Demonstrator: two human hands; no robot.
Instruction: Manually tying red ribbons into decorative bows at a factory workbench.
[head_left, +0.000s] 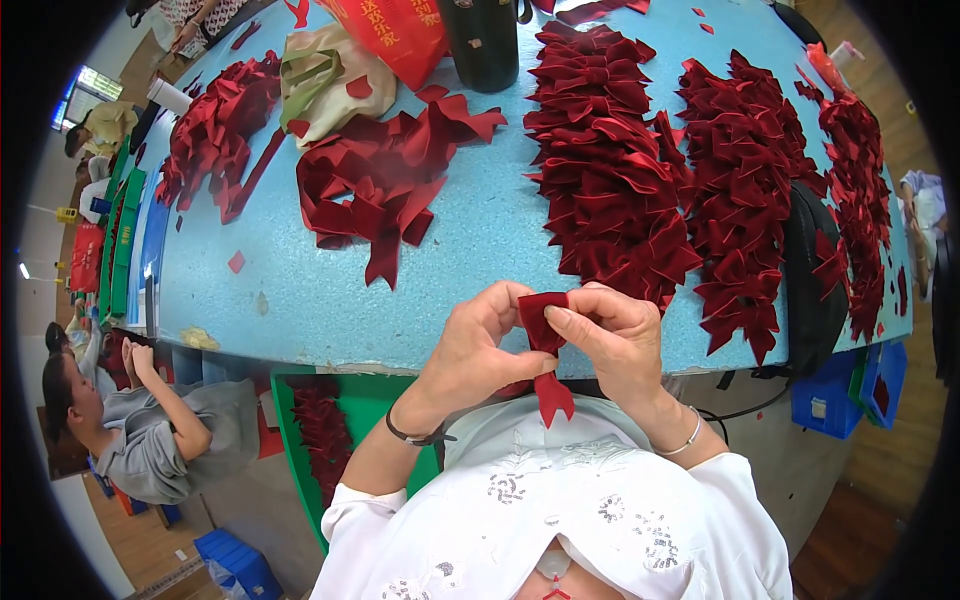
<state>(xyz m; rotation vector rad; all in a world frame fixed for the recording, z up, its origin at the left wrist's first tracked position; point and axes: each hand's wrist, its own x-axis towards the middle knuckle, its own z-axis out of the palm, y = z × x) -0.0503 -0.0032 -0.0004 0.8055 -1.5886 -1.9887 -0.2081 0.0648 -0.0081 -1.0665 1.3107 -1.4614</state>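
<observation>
Between my hands, just in front of the table's near edge, is a dark red velvet ribbon (541,325), folded at the top with a notched tail hanging down. My left hand (487,340) pinches its left side, thumb lying across the lower part. Fingers and thumb of my right hand (612,330) close on the upper right corner of the same ribbon. Past my right hand lies a thick row of finished red velvet bows (610,170). Ahead to the left, loose lengths of red ribbon (375,180) lie in a tangle.
More bow rows (735,190) and a black bag (812,270) lie right on the blue table (480,240). A dark tumbler (482,45), cloth bag (335,80) and ribbon heap (225,130) stand farther back. A green bin (300,440) sits below; a co-worker (150,420) sits left.
</observation>
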